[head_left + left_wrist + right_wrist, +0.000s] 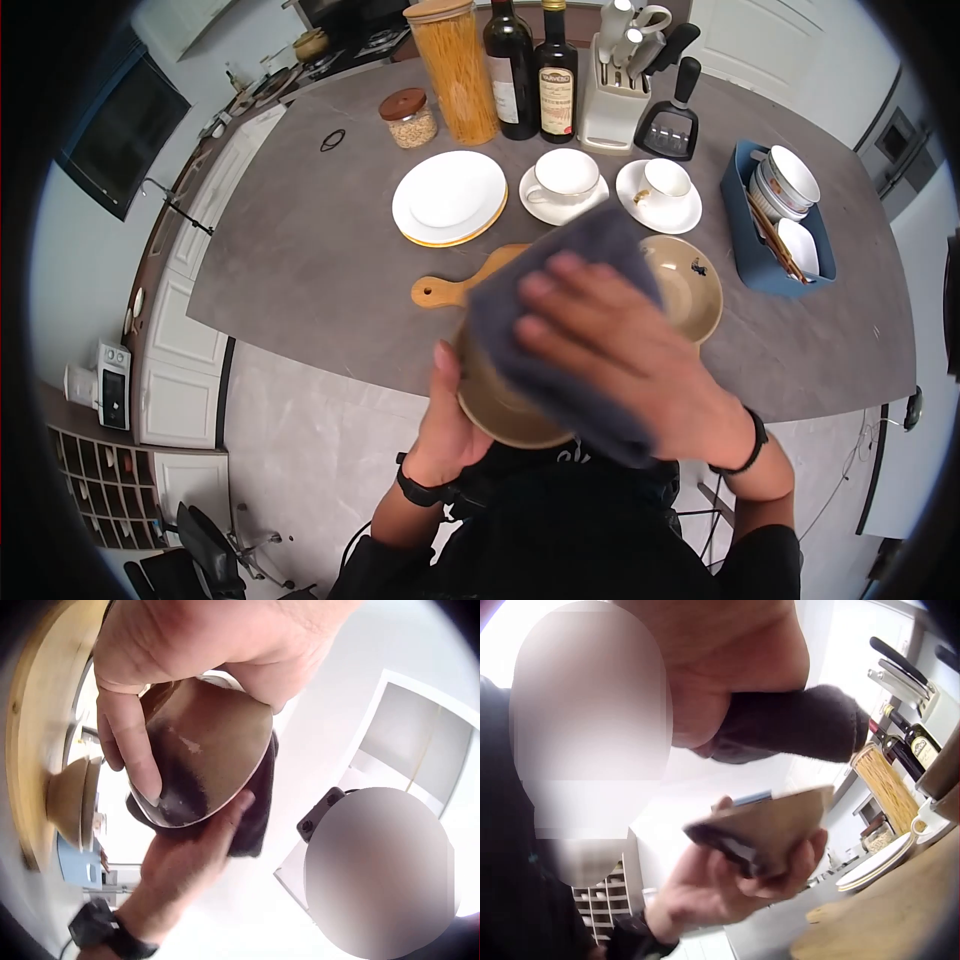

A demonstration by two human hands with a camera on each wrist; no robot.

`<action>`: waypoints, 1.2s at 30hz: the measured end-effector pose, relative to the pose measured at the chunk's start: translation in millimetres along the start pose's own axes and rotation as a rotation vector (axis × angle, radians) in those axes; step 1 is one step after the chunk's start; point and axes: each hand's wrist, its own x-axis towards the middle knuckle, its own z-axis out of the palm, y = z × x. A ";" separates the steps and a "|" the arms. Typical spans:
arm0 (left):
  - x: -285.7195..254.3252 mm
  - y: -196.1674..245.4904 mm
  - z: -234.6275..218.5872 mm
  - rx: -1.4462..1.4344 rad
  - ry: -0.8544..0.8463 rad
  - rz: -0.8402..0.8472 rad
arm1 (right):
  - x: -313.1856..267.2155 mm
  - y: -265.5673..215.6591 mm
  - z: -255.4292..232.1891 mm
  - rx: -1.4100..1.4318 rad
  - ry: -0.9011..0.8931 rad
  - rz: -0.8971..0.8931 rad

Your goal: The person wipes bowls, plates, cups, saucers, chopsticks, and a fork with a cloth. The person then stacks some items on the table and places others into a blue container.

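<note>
My left hand (445,425) holds a beige-brown bowl (500,408), tilted, near the front of my body. In the left wrist view its fingers spread over the bowl's outside, which carries a dark patch. Over the bowl, my right hand (640,365) holds a dark grey cloth (610,245), blurred in the head view. The cloth covers much of the bowl there. Its folds (799,724) bunch under my right palm in the right wrist view. Beside the cloth, another beige bowl (690,290) sits on the wooden board, whose handle (437,291) sticks out to the left.
Stacked white plates (450,195) and two white cups (566,174) on saucers stand beyond my hands. A blue bin (755,240) with bowls and chopsticks is at right. Along the back are a pasta jar (455,75), bottles (557,95) and a knife block (612,105).
</note>
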 end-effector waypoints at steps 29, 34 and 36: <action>-31.8 -1.4 7.1 0.430 -0.324 -0.253 | -31.7 -25.2 22.6 -0.149 -0.090 0.264; -12.6 13.3 34.2 0.400 -0.324 -0.109 | -57.6 -20.6 7.0 0.149 0.172 0.612; -12.1 9.8 34.6 0.225 -0.134 -0.125 | -79.1 -20.8 2.9 0.183 0.326 0.743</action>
